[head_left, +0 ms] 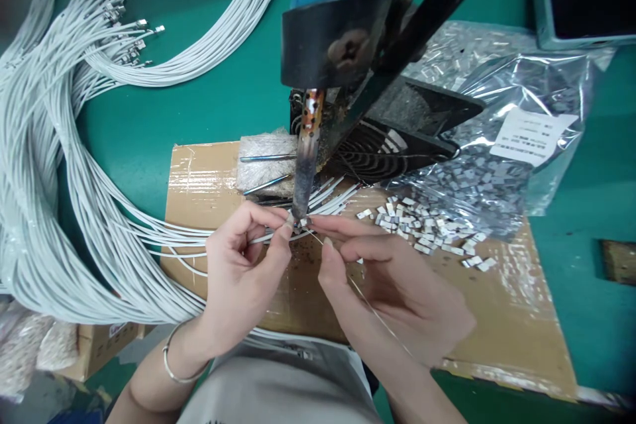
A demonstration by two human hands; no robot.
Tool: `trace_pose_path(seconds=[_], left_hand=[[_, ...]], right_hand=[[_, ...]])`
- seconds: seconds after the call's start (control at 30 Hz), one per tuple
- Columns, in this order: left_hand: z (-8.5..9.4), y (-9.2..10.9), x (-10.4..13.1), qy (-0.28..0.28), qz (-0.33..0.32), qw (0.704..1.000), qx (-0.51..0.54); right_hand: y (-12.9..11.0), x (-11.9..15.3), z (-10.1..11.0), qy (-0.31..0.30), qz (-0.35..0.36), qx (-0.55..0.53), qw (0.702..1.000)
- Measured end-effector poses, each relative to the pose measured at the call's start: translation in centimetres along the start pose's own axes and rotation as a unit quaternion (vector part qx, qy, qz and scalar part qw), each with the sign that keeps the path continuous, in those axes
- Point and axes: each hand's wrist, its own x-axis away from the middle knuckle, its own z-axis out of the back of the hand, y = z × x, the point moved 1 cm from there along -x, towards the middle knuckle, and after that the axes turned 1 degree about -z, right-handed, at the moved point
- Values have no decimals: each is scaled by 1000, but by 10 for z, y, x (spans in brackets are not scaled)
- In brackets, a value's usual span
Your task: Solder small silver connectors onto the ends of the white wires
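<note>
My left hand (248, 265) is closed in a pinch on the end of a white cable, right under a soldering iron (307, 159) that points down from a black clamp. A small shiny metal piece (303, 222) shows at the fingertips beside the iron's tip; whether tip and piece touch I cannot tell. My right hand (392, 285) pinches a thin solder wire (373, 311), which trails down across the palm. Its index fingertip reaches close to the metal piece. More white cables (183, 235) run in from the left beneath my left hand.
Cardboard (501, 318) covers the green table. Loose metal tabs (427, 225) lie right of the iron, by a clear plastic bag (541, 99). Behind the iron stands a black fan (372, 146). A wrapped block (263, 175) is at its left. A large cable bundle (30, 165) fills the left side.
</note>
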Motion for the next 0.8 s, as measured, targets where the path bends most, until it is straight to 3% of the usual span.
trace_pose_path(seconds=[0.8], left_hand=[[-1, 3, 0, 15, -17, 1000, -9]], right_hand=[[-2, -2, 1, -10, 0, -9, 1000]])
